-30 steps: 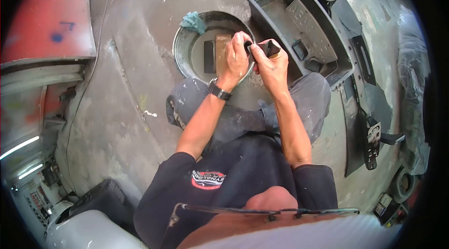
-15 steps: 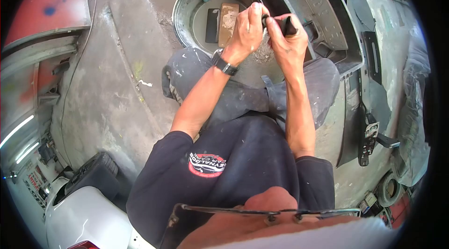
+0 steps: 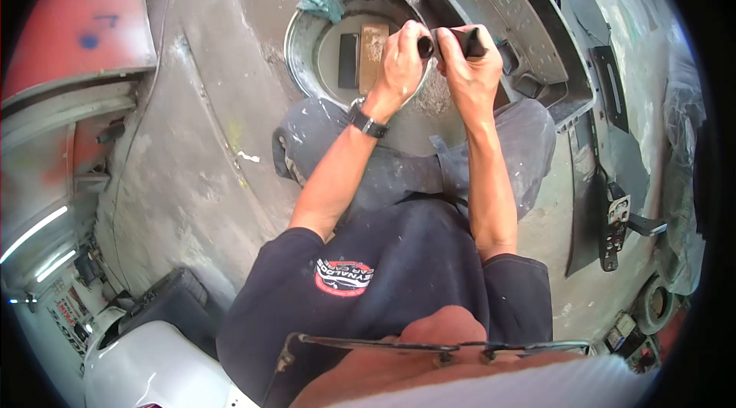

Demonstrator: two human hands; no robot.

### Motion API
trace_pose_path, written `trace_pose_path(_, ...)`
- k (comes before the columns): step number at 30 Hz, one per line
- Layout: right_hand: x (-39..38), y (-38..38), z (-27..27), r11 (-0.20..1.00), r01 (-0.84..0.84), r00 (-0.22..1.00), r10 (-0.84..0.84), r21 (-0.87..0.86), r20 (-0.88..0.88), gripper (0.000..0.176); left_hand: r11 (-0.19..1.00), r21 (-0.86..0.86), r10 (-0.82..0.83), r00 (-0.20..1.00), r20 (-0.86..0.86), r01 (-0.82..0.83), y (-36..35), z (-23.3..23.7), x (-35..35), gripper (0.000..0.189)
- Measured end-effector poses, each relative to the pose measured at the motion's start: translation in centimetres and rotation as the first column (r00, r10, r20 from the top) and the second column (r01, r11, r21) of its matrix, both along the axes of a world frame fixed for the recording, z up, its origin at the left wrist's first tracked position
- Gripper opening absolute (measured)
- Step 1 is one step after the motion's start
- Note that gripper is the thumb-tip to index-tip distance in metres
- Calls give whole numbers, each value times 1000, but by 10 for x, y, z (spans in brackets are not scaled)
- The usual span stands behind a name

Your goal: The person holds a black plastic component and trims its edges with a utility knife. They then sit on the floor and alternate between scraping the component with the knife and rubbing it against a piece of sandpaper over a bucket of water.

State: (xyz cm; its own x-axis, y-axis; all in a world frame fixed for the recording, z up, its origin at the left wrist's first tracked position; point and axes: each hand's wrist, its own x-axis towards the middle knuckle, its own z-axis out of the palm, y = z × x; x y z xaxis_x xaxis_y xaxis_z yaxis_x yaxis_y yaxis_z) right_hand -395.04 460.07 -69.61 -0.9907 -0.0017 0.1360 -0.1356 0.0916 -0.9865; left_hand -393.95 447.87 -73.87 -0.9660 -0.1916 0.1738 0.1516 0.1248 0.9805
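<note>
My left hand (image 3: 400, 63), with a watch on its wrist, has its fingers curled round a dark object with a round end (image 3: 425, 47). Close beside it, my right hand (image 3: 473, 67) grips a small black piece (image 3: 474, 43) that sticks up between thumb and fingers; its kind does not show. Both hands are raised over my crossed legs, at the near right rim of a round metal basin (image 3: 294, 74). Inside the basin lie a dark flat block (image 3: 349, 60) and a brown block (image 3: 373, 51).
A teal cloth (image 3: 320, 3) hangs over the basin's rim. To the right stands a large grey plastic bin (image 3: 563, 105), with dark panels (image 3: 609, 90) beyond it. A red-painted panel (image 3: 73, 13) is at the left, a white car part (image 3: 153, 366) at the lower left.
My hands were together and have parted slightly, the left turning so the dark round end faces up. The whole view has shifted a little.
</note>
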Motion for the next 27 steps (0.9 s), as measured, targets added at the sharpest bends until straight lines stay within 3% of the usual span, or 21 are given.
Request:
trace_pose_path(2, 4, 5, 8, 954, 22, 978, 42, -298, 206, 13, 940, 341, -59, 991, 124, 14, -2, 6, 1, 45)
trace_pose_path(4, 7, 6, 8, 954, 17, 959, 69, -301, 274, 14, 772, 635, -138, 971, 198, -20, -3, 15, 2, 44)
trace_pose_path(7, 9, 0, 0, 936, -23, 950, 130, -351, 285, 17, 785, 619, -133, 973, 191, -14, -1, 11, 2, 43)
trace_pose_path(10, 10, -12, -5, 945, -37, 948, 136, -324, 287, 18, 865, 471, 115, 981, 154, -175, 12, 0, -2, 44)
trace_pose_path(11, 13, -14, -7, 944, -58, 944, 157, -324, 289, 17, 787, 611, -104, 961, 255, -77, -1, 9, 9, 45)
trace_pose_path(12, 19, -14, -4, 949, -87, 943, 177, -303, 282, 17, 750, 628, 9, 953, 304, -207, 7, 17, 8, 46)
trace_pose_path(14, 24, -18, -2, 954, -75, 945, 161, -291, 283, 17, 739, 641, 81, 971, 223, -209, 10, 1, 4, 45)
trace_pose_path(17, 13, -18, -2, 960, -27, 965, 97, -280, 242, 14, 669, 739, -102, 976, 192, -76, 2, -8, 8, 42)
trace_pose_path(20, 15, -16, 2, 972, -50, 955, 114, -230, 274, 13, 593, 772, -7, 958, 288, -228, 10, 7, 10, 38)
trace_pose_path(23, 19, -17, -14, 989, -38, 974, 68, -141, 218, 14, 578, 775, -21, 944, 328, -257, 11, 8, 6, 41)
trace_pose_path(26, 12, -18, -8, 959, -22, 966, 93, -283, 240, 14, 578, 759, -8, 928, 373, -301, 13, 11, 11, 43)
trace_pose_path(27, 16, -19, -7, 966, -23, 969, 85, -258, 232, 15, 587, 752, -5, 928, 373, -300, 12, 15, 11, 43)
